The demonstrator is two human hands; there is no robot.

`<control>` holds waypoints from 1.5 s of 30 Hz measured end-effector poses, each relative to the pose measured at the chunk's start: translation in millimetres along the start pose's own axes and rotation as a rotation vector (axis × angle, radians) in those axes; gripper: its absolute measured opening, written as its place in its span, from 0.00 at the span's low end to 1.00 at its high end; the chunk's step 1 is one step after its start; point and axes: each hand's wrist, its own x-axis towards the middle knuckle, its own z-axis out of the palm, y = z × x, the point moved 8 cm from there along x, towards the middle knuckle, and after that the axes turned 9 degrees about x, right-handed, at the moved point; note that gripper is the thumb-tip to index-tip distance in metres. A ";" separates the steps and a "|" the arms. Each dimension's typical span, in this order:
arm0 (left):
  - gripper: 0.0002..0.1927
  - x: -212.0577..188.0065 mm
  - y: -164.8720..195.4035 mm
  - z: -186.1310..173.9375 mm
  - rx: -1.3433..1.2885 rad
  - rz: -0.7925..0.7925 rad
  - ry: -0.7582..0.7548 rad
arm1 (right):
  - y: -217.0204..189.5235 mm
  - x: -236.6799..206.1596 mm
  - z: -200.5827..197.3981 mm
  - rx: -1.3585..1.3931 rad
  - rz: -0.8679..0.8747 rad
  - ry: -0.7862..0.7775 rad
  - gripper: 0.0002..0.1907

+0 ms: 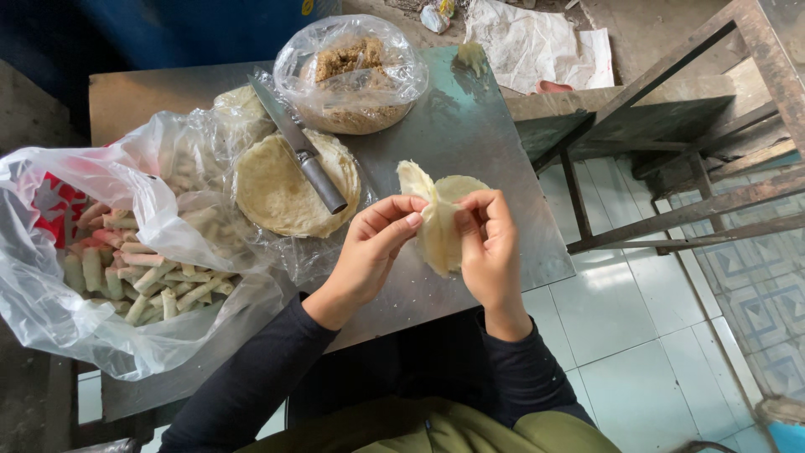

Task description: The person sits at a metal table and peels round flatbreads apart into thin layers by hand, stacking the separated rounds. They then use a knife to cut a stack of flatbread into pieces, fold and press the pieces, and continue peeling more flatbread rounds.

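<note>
Both hands work one thin, pale wrapper sheet (439, 220) above the near part of the metal table (470, 126). My left hand (375, 248) pinches the sheet's left side between thumb and fingertips; my right hand (489, 243) is closed on its right side, and the sheet folds between them. Just left of the hands I see a stack of round wrappers (281, 189) with a knife (298, 143) lying across it. Behind that stands a bag of brown filling (350, 75), and far left an open plastic bag of finished rolls (142, 273).
</note>
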 end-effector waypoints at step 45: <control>0.26 10.8 64.4 -50.4 -0.311 0.123 0.268 | 3.0 9.3 -16.3 -0.881 -0.478 -0.467 0.10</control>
